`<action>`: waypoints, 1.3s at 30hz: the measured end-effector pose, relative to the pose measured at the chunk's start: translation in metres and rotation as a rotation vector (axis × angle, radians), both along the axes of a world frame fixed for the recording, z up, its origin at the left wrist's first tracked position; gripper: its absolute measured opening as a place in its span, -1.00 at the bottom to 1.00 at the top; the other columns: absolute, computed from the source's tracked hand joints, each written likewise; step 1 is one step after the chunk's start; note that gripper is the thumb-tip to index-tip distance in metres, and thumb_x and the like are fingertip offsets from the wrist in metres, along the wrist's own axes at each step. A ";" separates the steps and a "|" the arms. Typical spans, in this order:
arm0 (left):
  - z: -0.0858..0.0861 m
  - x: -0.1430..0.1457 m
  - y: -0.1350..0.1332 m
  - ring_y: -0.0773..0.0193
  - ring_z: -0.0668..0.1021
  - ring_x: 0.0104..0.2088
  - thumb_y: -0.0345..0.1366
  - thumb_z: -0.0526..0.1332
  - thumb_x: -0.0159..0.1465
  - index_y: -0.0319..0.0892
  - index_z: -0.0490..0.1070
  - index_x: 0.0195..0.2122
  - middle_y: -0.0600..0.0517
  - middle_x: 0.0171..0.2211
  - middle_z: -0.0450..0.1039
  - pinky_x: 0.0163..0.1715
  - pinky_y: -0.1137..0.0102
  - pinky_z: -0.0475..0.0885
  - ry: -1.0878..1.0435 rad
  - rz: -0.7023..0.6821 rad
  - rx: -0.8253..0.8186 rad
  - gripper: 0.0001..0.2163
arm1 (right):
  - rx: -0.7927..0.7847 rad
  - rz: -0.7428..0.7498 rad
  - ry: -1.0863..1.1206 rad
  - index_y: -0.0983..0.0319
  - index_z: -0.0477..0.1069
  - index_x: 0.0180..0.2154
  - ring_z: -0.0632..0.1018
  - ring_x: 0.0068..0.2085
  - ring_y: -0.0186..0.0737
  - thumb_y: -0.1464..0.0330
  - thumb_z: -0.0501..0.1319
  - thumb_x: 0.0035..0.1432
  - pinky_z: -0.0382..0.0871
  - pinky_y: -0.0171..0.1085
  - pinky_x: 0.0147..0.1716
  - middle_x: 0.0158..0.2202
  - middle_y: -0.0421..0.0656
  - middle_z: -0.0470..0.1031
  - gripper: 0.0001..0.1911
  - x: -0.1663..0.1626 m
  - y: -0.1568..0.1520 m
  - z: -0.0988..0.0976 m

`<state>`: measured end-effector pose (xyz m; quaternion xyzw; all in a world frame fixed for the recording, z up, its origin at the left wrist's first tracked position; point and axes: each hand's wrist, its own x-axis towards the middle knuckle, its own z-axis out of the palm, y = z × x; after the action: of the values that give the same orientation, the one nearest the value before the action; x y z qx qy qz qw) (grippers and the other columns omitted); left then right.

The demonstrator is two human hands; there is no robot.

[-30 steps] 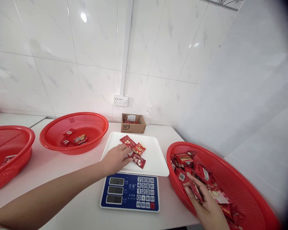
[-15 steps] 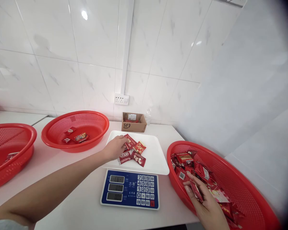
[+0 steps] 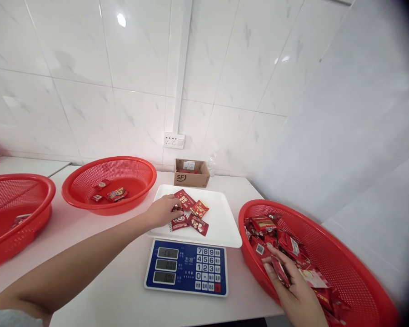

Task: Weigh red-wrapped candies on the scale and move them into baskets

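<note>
My left hand (image 3: 162, 210) reaches onto the white tray (image 3: 221, 223) of the blue digital scale (image 3: 187, 271). Its fingers are curled on one of several red snack packets (image 3: 190, 211) lying on the tray. My right hand (image 3: 293, 286) rests palm up inside the red basket (image 3: 341, 268) at the right. Its fingers are closed around a red packet (image 3: 280, 271) from the heap there.
A second red basket (image 3: 111, 183) with a few packets stands left of the scale. A third red basket (image 3: 10, 213) sits at the far left. A small cardboard box (image 3: 191, 173) stands by the tiled wall under a socket (image 3: 173, 141). The wall closes in on the right.
My left hand drew back a little toward the tray's near left and closed on a packet. The right hand stayed in the right basket holding its packet.
</note>
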<state>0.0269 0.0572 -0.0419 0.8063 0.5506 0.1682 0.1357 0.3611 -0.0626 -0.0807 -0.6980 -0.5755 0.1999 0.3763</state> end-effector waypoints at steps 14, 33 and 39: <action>-0.004 0.021 -0.006 -0.02 0.08 0.23 0.01 0.06 0.24 0.01 0.25 0.13 -0.03 0.22 0.11 0.18 0.06 0.03 0.065 -0.312 0.173 -0.55 | 0.014 0.009 -0.029 0.11 0.27 0.05 0.38 0.09 -0.06 -0.01 0.05 0.04 0.25 -0.16 0.07 0.04 -0.10 0.41 -0.42 0.003 0.000 -0.004; 0.001 0.006 -0.007 -0.04 -0.13 0.30 -0.11 0.22 0.15 -0.10 0.19 0.13 -0.11 0.30 -0.09 0.20 0.01 -0.03 0.036 -0.313 0.025 -0.47 | 0.057 0.019 -0.056 0.11 0.29 0.02 0.40 0.09 -0.07 0.07 0.06 0.07 0.31 -0.21 0.01 0.03 -0.12 0.42 -0.50 0.004 -0.001 -0.007; 0.007 -0.003 -0.010 -0.04 -0.13 0.29 -0.14 0.23 0.15 -0.11 0.42 -0.19 -0.05 0.30 -0.08 0.19 0.03 0.03 0.049 -0.308 0.021 -0.76 | 0.016 -0.003 -0.041 0.11 0.28 0.03 0.40 0.09 -0.09 0.04 0.05 0.07 0.33 -0.23 -0.01 0.04 -0.13 0.42 -0.48 0.002 -0.003 -0.004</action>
<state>0.0240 0.0473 -0.0351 0.8865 0.4218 0.1316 0.1379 0.3630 -0.0651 -0.0849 -0.6997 -0.5837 0.1806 0.3703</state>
